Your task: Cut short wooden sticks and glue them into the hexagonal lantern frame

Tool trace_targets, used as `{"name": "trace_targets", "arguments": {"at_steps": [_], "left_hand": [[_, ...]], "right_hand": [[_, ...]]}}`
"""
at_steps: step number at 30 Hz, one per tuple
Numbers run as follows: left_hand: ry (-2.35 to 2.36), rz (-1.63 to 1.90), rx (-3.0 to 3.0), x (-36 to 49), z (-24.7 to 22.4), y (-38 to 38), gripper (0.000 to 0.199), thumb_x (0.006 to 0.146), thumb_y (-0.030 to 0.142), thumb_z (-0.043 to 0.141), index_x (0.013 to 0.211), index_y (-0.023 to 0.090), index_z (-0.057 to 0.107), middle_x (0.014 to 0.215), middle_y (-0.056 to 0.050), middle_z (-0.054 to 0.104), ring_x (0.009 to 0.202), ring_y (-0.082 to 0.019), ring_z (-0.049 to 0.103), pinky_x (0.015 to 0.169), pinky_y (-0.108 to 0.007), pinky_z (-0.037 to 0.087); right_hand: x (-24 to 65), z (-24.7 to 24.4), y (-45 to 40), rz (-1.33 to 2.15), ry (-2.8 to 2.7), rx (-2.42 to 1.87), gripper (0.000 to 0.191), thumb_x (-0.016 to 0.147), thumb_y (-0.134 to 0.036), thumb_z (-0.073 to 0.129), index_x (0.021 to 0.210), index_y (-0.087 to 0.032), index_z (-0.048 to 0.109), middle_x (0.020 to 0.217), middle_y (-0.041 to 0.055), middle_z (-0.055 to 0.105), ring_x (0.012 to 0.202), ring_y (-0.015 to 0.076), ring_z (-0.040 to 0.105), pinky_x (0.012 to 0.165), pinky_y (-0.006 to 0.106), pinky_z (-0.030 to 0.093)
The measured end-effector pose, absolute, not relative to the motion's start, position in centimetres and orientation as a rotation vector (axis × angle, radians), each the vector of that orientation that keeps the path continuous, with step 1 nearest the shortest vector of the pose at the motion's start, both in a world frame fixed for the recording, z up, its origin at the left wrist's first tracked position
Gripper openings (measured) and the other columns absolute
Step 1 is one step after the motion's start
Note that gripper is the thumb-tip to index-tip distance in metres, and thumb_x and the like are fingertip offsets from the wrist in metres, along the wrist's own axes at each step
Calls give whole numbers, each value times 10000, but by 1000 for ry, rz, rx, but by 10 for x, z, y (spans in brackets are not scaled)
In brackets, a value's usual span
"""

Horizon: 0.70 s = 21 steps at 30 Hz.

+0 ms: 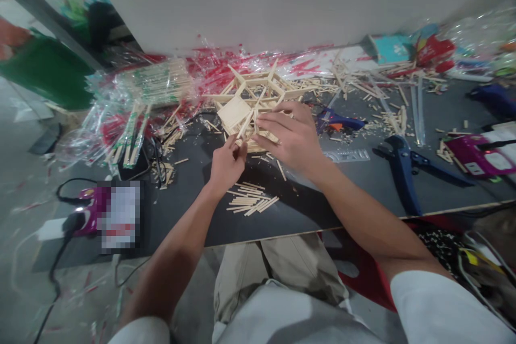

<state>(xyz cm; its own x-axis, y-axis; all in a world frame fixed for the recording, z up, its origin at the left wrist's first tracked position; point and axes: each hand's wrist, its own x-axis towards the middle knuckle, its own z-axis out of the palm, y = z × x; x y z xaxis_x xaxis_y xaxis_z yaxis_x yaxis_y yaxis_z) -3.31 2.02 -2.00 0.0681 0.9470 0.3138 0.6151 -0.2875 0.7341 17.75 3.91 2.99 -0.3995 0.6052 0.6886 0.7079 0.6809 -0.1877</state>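
Note:
A model built from pale wooden sticks (275, 87), with spokes and a square slatted panel (234, 112), stands on the dark table in front of me. My left hand (229, 165) is closed at the model's near edge, thumb and fingers pinched around a thin wooden stick (245, 124). From the right, my right hand (293, 137) grips the model, its fingers reaching over the near side and the thumb lower down. The fingers hide part of the joints there. Cut wooden sticks (250, 199) lie in a loose pile nearer to me.
A blue glue gun (341, 120), clear ruler (347, 155) and blue-handled cutter (403, 172) lie to the right. Bagged sticks (161, 83) and red-and-clear wrappers spread at the back left. Purple power strips (89, 209) sit at both ends, with cords. Wood scraps litter the table.

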Motion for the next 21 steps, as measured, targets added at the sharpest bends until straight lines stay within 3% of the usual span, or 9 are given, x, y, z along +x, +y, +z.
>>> {"name": "trace_targets", "arguments": {"at_steps": [7, 12, 17, 21], "left_hand": [[1571, 1077, 1974, -34, -20, 21, 166, 1045, 280, 626, 1033, 179, 758, 742, -33, 718, 625, -154, 646, 647, -265, 469], [1581, 1078, 1949, -33, -20, 21, 177, 1038, 285, 643, 1128, 172, 744, 646, 9, 646, 569, -156, 607, 636, -271, 457], [1591, 1070, 1976, -33, -17, 20, 181, 1039, 313, 619, 1012, 183, 741, 654, -5, 640, 611, -165, 626, 651, -267, 468], [1583, 1066, 1940, -32, -15, 19, 200, 1041, 340, 616, 1054, 182, 737, 643, 13, 636, 578, -153, 597, 639, -257, 444]], "right_hand": [[177, 32, 39, -140, -2163, -1035, 271, 1083, -371, 685, 1304, -287, 817, 1321, 59, 806, 1259, 309, 676, 1140, 551, 500], [178, 35, 38, -174, -2174, -1020, 308, 1093, -436, 665, 1291, -248, 807, 1346, 74, 799, 1275, 316, 667, 1136, 536, 501], [178, 34, 40, -172, -2189, -1028, 297, 1086, -420, 674, 1293, -249, 799, 1373, 83, 790, 1283, 324, 664, 1134, 547, 498], [177, 33, 41, -174, -2170, -1013, 303, 1105, -454, 638, 1247, -239, 798, 1362, 75, 799, 1260, 315, 672, 1114, 550, 511]]}}
